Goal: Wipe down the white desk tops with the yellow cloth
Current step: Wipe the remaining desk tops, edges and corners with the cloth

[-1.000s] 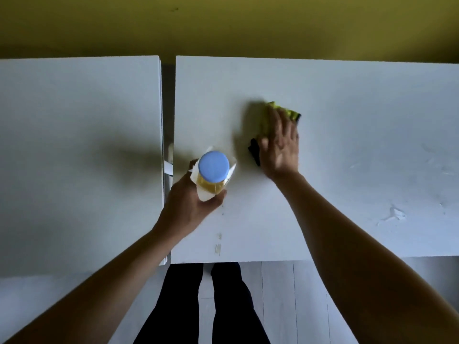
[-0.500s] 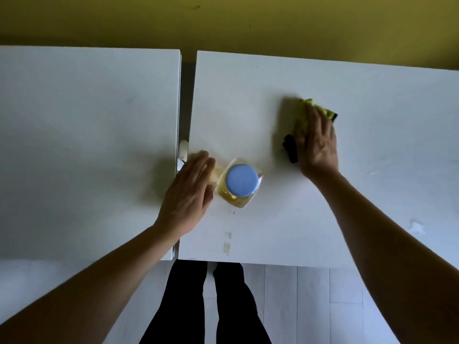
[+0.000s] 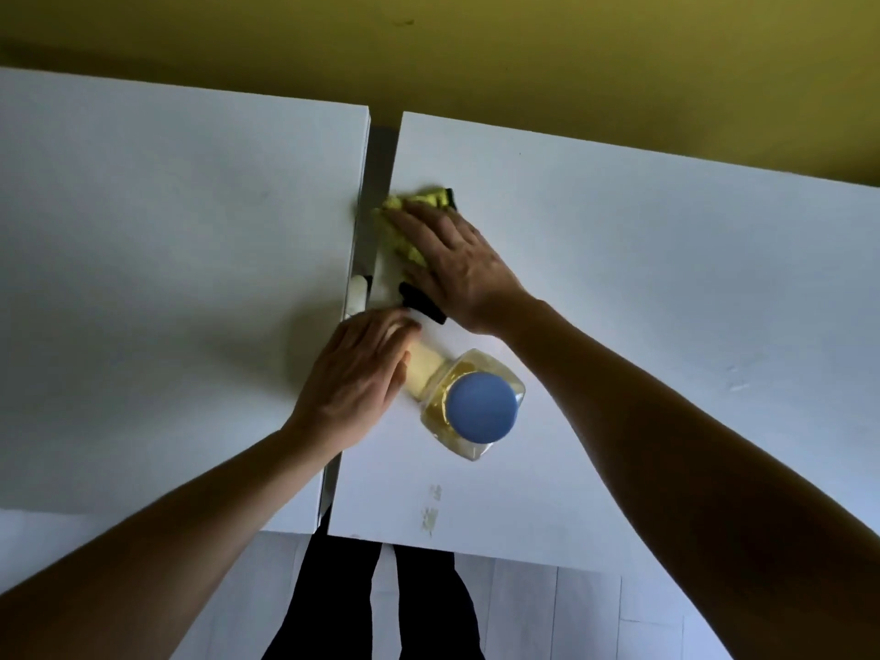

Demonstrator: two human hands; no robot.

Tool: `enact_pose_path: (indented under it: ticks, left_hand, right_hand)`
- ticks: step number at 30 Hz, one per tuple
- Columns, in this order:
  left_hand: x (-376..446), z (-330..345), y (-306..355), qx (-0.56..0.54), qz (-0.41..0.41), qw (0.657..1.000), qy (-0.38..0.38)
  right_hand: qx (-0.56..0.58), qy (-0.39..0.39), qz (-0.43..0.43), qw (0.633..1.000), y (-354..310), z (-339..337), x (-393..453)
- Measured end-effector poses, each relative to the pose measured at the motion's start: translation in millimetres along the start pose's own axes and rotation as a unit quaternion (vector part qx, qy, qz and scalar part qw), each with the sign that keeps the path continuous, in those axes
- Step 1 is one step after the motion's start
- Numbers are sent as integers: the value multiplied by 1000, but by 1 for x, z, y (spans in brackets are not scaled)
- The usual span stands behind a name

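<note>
Two hands are over the white surfaces. The right hand point(image 3: 452, 264) lies flat, fingers straight, pressing on the yellow cloth point(image 3: 405, 221) at the left edge of the right counter point(image 3: 643, 278), just beside the gap between the two tops. The left hand point(image 3: 357, 378) rests with relaxed, nearly straight fingers at the left edge of the same counter, partly over the gap; it grasps nothing. Its fingertips are close to the black corner of the cloth.

There are two counters – the left counter point(image 3: 166, 254) and the right one – standing side by side with a narrow dark gap between them. There is one cloth, yellow with a black edge; part of it is hidden under the palm.

There is one bottle point(image 3: 471, 412) – a clear one with a round blue cap point(image 3: 482, 407), standing upright on the right counter just beside the left hand. Inside it is a pale yellow liquid; how full it is cannot be told from above.

Near the front edge of the right counter there are two small yellowish marks point(image 3: 431, 509). Behind the counters is a yellow wall point(image 3: 524, 54).
</note>
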State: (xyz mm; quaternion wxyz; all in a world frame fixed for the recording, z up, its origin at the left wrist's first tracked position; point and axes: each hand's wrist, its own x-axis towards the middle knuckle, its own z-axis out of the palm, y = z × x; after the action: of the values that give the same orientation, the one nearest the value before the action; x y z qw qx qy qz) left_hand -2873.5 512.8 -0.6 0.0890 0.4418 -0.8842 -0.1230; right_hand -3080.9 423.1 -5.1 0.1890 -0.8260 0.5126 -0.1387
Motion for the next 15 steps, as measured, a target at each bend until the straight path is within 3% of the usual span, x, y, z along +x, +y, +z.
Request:
enact_pose_path:
  ticks: [5, 10, 12, 15]
  left_hand:
    - [46, 8, -6, -30, -36, 999, 12]
    - [66, 21, -6, -48, -14, 998, 27]
    - [66, 24, -6, -53, -19, 998, 35]
    - [65, 25, -5, -60, -19, 997, 40]
  right_hand:
    - [15, 110, 201, 973, 62, -23, -78]
    - [3, 225, 371, 901, 113, -45, -108]
    - [0, 247, 394, 885, 116, -41, -88]
    - [0, 198, 313, 929, 112, -37, -35]
